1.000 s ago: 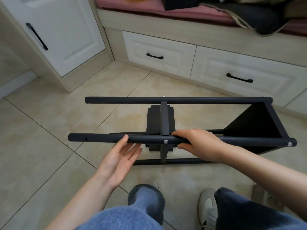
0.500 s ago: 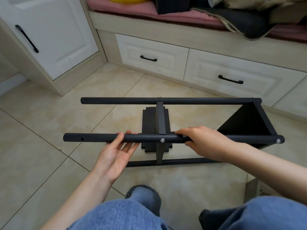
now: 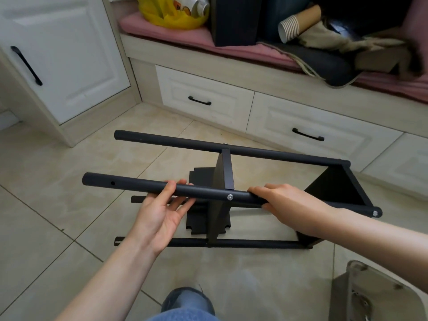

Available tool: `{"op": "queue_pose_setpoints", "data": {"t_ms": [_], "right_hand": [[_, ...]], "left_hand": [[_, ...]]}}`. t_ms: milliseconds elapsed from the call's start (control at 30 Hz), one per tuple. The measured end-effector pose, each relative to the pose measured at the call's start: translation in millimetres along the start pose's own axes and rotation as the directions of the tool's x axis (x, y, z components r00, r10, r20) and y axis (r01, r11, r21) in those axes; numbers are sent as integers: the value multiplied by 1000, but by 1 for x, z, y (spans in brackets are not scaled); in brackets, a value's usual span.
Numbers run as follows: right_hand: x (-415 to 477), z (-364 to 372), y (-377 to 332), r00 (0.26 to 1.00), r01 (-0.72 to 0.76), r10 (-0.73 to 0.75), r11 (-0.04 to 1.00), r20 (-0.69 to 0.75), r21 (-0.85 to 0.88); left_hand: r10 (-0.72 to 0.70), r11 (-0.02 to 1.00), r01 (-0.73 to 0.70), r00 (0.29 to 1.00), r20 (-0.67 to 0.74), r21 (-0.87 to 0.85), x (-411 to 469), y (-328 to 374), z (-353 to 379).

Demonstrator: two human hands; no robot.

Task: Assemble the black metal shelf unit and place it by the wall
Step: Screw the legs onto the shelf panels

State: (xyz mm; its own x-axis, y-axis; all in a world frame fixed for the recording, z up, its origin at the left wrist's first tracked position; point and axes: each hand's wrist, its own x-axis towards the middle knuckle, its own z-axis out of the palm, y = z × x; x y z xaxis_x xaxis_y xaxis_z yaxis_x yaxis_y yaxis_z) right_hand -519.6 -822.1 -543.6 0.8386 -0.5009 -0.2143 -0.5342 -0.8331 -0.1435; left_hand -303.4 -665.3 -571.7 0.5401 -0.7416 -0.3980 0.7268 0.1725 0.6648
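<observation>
black shelf frame (image 3: pixel 218 205) over beige tiles (image 3: pixel 58 181) near white drawers (image 3: pixel 203 89)

Glossy beige floor tiles (image 3: pixel 46 228) are reflecting soft light. A white cupboard door (image 3: pixel 69 54) with a black handle (image 3: pixel 26 66) is standing at the left. A bench (image 3: pixel 231 72) with white drawers (image 3: pixel 201 93) is running along the back, carrying a pink cushion (image 3: pixel 231 49), a yellow bag (image 3: pixel 171 17), stacked paper cups (image 3: pixel 298 22) and a dark blanket (image 3: pixel 324 63).
</observation>
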Motion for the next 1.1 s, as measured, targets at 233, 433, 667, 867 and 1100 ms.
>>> {"op": "queue_pose_setpoints", "data": {"t_ms": [233, 433, 667, 867, 1100], "right_hand": [[-6, -29, -1, 983, -95, 79, 991, -168, -95], [-8, -53, 3, 957, -174, 196, 978, -215, 117], [-24, -62, 11, 917, -198, 316, 891, -245, 408], [-53, -52, 5, 918, -189, 328, 854, -221, 485], [-92, -65, 2, 792, -114, 477, 729, -381, 675]], "left_hand": [[127, 979, -142, 986, 110, 145, 13, 32, 44], [200, 920, -269, 948, 247, 286, 15, 62, 100], [229, 820, -373, 909, 349, 435, -2, 74, 159], [206, 725, -433, 879, 431, 536, -31, 67, 188], [148, 584, -553, 792, 592, 594, -70, 27, 222]]}}
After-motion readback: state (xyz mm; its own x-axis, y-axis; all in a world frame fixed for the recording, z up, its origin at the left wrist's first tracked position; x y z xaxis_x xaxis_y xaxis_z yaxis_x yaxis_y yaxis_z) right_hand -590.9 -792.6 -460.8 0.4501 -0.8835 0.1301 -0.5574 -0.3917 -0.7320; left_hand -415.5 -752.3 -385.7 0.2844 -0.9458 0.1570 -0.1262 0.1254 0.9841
